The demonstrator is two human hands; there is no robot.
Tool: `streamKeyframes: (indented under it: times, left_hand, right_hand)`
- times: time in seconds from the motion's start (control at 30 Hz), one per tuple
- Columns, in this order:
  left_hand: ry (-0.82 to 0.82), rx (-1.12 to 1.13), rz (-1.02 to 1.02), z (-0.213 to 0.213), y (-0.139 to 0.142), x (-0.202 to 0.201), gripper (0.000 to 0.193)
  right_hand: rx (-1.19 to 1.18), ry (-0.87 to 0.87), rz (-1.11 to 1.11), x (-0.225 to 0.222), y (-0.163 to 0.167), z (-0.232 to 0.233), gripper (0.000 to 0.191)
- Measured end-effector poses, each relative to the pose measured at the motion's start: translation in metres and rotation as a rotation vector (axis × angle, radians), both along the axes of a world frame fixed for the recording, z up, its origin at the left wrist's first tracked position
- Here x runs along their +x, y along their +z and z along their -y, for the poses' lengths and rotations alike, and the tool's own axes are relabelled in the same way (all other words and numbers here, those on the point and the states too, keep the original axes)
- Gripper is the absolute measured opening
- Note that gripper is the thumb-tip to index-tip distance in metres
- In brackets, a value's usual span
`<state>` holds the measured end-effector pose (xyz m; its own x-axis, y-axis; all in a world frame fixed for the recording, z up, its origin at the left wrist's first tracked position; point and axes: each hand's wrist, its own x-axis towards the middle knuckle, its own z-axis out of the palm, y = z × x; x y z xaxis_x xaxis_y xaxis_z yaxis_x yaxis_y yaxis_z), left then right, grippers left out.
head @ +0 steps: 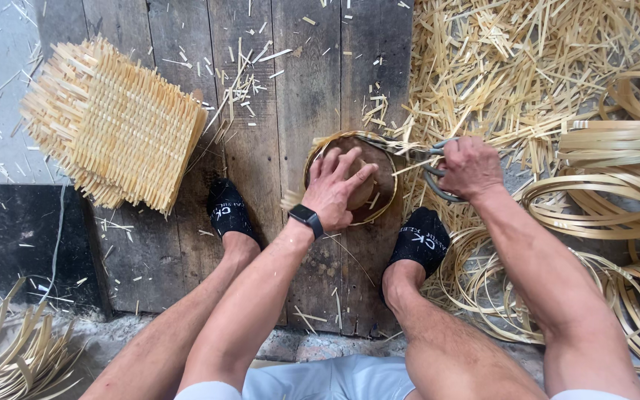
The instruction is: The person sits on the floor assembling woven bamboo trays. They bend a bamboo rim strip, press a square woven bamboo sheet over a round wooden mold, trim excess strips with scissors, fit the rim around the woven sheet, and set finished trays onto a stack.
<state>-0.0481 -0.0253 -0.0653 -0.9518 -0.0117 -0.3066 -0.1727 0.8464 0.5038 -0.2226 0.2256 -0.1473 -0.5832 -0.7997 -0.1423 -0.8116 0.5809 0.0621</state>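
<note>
The left hand [337, 189] presses flat on a round form [357, 181] while the right hand [470, 167] grips shears [427, 159] at its bamboo rim [335, 139].

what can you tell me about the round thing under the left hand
The round frame is a shallow wooden form ringed by a pale bamboo-like strip hoop, lying flat on the dark plank floor between the person's feet. The left hand presses on its brown centre, hiding much of it. At its upper right rim the right hand works shears against loose strip ends. Pale trimmings lie around it.
</note>
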Motion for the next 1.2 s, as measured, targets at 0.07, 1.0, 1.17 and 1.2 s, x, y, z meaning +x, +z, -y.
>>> streamKeyframes:
  times: [0.07,1.0,1.17,1.2]
  left_hand:
    - [0.257,0.063,-0.086,-0.016,0.000,0.005,0.119]
    - [0.079,0.016,-0.020,-0.002,-0.008,0.005,0.106]
    - [0.032,0.037,0.031,0.004,-0.010,0.001,0.106]
    - [0.000,0.040,0.028,0.006,-0.010,0.000,0.107]
  right_hand:
    - [-0.019,-0.002,0.019,-0.002,0.003,-0.006,0.025]
    - [-0.052,-0.008,0.014,-0.002,0.004,-0.002,0.009]
    - [-0.129,0.008,-0.043,0.000,0.009,0.008,0.016]
    - [-0.131,0.021,-0.067,0.003,0.008,0.013,0.022]
